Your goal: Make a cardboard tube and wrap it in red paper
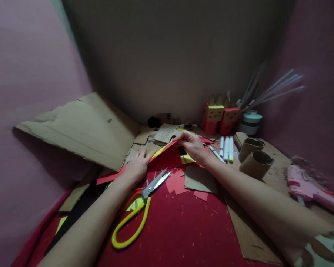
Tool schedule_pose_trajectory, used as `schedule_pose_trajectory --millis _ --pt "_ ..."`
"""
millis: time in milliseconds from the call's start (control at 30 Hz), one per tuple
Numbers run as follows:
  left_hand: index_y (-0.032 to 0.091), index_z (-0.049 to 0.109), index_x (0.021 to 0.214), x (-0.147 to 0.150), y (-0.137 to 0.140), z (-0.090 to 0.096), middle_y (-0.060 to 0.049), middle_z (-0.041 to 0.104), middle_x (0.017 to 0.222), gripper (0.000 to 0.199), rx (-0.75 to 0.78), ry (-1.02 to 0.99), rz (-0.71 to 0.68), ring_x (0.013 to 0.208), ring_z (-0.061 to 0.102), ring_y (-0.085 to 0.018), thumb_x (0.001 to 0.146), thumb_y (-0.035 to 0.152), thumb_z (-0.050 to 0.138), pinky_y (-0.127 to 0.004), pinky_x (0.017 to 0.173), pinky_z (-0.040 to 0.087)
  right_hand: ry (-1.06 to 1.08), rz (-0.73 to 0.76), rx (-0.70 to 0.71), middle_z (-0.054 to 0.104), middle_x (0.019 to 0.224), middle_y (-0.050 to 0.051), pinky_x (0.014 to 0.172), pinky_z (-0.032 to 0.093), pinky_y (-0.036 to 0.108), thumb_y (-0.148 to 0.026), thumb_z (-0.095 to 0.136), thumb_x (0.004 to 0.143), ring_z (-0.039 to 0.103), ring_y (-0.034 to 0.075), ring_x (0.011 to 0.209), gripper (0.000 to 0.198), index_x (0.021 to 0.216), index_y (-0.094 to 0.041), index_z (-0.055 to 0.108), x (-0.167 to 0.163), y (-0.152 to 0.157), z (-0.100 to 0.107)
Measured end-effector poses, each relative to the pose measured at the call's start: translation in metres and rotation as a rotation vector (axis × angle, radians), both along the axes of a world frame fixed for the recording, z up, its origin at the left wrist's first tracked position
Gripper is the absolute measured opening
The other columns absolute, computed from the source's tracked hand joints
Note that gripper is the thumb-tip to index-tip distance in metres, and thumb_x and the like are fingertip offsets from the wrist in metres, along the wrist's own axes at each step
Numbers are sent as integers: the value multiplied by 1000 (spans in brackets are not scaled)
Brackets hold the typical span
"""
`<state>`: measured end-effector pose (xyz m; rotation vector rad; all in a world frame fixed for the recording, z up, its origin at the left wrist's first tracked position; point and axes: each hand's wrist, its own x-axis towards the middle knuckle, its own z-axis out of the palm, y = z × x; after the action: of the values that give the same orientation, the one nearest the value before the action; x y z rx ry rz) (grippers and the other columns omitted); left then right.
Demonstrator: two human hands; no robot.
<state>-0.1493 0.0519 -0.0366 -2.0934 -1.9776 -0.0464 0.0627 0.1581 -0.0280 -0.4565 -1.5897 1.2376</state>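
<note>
My right hand [194, 147] pinches the raised edge of a sheet of red paper [167, 157], so the sheet tilts up from the work surface. On the left part of the paper lies my left hand [137, 166], its fingers stretched out and flat. Yellow paper [158, 151] shows along the sheet's upper edge. Just in front of my left hand, a pair of scissors [149, 191] with yellow and orange handles rests with its blades slightly apart. Small red paper scraps [176, 183] and a grey-brown cardboard piece [200, 180] lie below my right hand.
A big cardboard sheet [100, 129] leans at the left. Behind my hands are cardboard scraps [165, 133]. To the right stand several markers [226, 148], cardboard tubes [256, 165], red figures with cardboard faces [215, 115], a lidded jar [251, 122] and a pink glue gun [301, 185].
</note>
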Motion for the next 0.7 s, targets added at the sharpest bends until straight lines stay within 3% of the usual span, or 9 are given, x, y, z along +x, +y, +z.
schedule_pose_trajectory --millis 333,467,700 --pt "22 39 138 -5 0 -2 -14 52 123 61 6 -54 -12 105 55 -24 80 3 36 -36 88 44 -3 19 -173 65 69 2 69 53 31 -24 62 64 63 14 65 10 68 -18 55 8 -2 8" --pt "22 42 137 -4 -2 -3 -14 51 125 56 18 -63 -11 109 53 -26 83 6 35 -38 89 43 -70 -62 -273 65 68 3 57 53 31 -28 53 70 63 16 59 11 73 -18 52 15 1 2" --pt "17 42 135 -11 1 -9 -15 49 131 66 37 -112 -4 116 49 -27 71 2 44 -38 93 43 -357 -203 -210 60 57 -1 50 42 21 -1 56 48 55 13 56 18 56 -16 59 9 13 -16"
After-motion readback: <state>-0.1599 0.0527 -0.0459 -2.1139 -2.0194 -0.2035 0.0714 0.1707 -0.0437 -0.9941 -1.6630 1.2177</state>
